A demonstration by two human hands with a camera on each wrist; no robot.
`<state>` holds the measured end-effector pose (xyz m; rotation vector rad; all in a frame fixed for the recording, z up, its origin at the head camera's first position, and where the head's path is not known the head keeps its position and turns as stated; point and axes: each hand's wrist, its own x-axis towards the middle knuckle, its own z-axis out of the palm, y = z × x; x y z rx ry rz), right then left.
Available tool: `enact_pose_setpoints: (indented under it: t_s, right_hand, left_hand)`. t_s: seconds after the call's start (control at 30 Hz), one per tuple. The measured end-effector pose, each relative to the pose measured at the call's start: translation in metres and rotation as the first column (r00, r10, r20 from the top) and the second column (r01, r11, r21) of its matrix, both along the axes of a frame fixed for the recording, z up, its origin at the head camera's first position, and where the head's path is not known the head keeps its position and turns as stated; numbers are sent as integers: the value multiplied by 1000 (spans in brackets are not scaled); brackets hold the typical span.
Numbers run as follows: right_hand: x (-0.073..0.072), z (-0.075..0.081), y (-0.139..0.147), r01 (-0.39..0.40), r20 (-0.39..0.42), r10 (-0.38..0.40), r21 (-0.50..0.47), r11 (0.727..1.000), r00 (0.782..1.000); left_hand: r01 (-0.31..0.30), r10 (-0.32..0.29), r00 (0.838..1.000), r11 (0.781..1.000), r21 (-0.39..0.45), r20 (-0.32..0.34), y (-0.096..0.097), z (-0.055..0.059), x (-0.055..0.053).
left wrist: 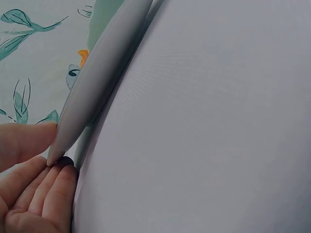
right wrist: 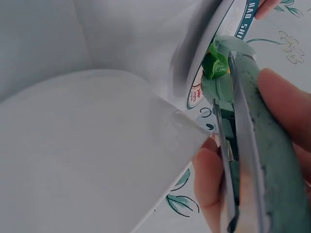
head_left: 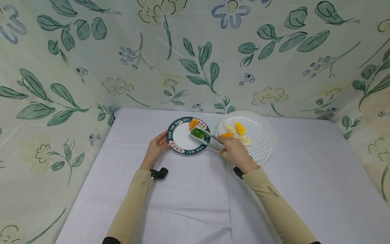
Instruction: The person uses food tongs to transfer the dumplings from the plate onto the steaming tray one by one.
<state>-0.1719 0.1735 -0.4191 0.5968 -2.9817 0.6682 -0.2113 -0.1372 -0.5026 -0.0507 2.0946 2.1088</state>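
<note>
A white plate point(head_left: 182, 138) with a dark green lettered rim lies on the table. My left hand point(head_left: 156, 147) grips its left edge; in the left wrist view the fingers point(left wrist: 46, 191) pinch the plate rim point(left wrist: 92, 92). My right hand point(head_left: 235, 152) holds green tongs point(head_left: 208, 139) that pinch a green food piece point(head_left: 197, 133) over the plate. In the right wrist view the tongs point(right wrist: 245, 126) clamp the green piece point(right wrist: 215, 65). An orange piece point(head_left: 193, 123) lies on the plate's far side.
A round white perforated tray point(head_left: 259, 142) stands right of the plate with orange point(head_left: 239, 128) and pale yellow point(head_left: 244, 140) food pieces on it. A grey cloth point(head_left: 189, 196) covers the table. Floral fabric walls point(head_left: 195, 57) close in the back and both sides.
</note>
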Motion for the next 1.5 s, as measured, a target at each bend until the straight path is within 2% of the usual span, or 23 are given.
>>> enact_pose_setpoints:
  t_s: [0.33,0.57,0.73,0.8,0.97,1.0,1.5]
  right_hand:
    - [1,1,7,-23,11,23,-8,1000,1000]
    - [5,5,11,7,56,-2,-90,996,998]
    - [8,8,17,-15,41,22,-173,985,999]
    - [8,9,19,-28,17,31,-187,982,999]
    - [9,11,26,-52,-34,46,-202,978,998]
    - [10,11,28,-53,-37,47,-204,977,998]
    - [18,15,60,-10,-24,6,-190,982,1000]
  left_hand:
    - [1,-1,1000,1000,5,0,0,0,0]
    - [16,-16,1000,1000,1,-6,0,1,1]
    - [24,-24,1000,1000,6,-9,0,2,2]
    - [28,-28,1000,1000,8,0,0,6,3]
    - [20,-20,1000,1000,3,13,1,7,3]
    - [16,-16,1000,1000,1,8,1,3,2]
    - [6,-6,1000,1000,12,-6,1,2,1]
